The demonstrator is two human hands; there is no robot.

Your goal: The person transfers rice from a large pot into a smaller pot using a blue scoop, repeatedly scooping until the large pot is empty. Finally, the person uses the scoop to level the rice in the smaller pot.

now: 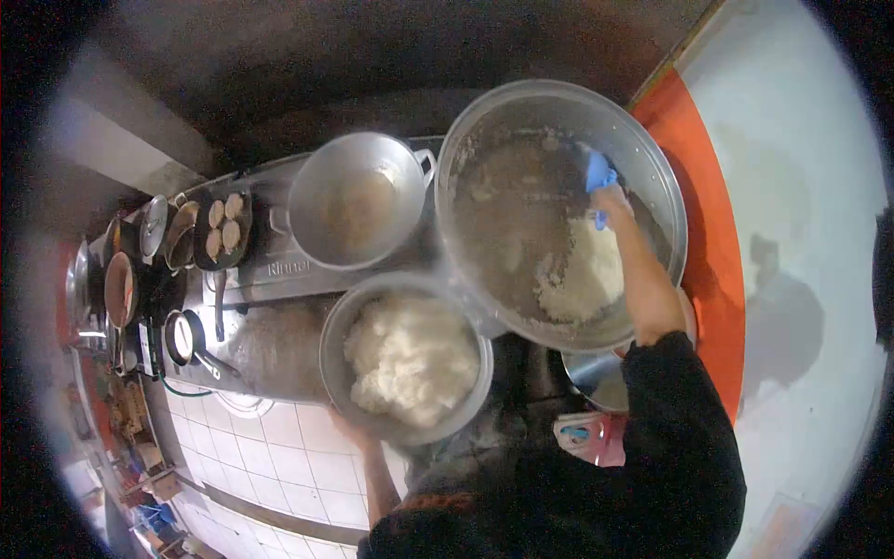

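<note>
Over the large metal pot (684, 200), my right hand (607, 197) is closed on a blue utensil (599, 171), whose lower part is hard to make out. White rice (589, 275) lies in that pot, heaped toward its lower right, with grains stuck along the wall. My left hand (346, 430) is at the lower left rim of a metal bowl (484, 373), its fingers mostly hidden under the bowl. A mound of white rice (410, 359) fills much of this bowl, which sits beside the big pot, in front of the stove.
A two-handled wok (358, 200) sits on the stove (289, 270). Farther left are a pan with round patties (223, 228), a small pan (183, 337) and other pans. An orange panel (712, 233) stands right of the pot. A pink and white packet (591, 438) lies near my right arm.
</note>
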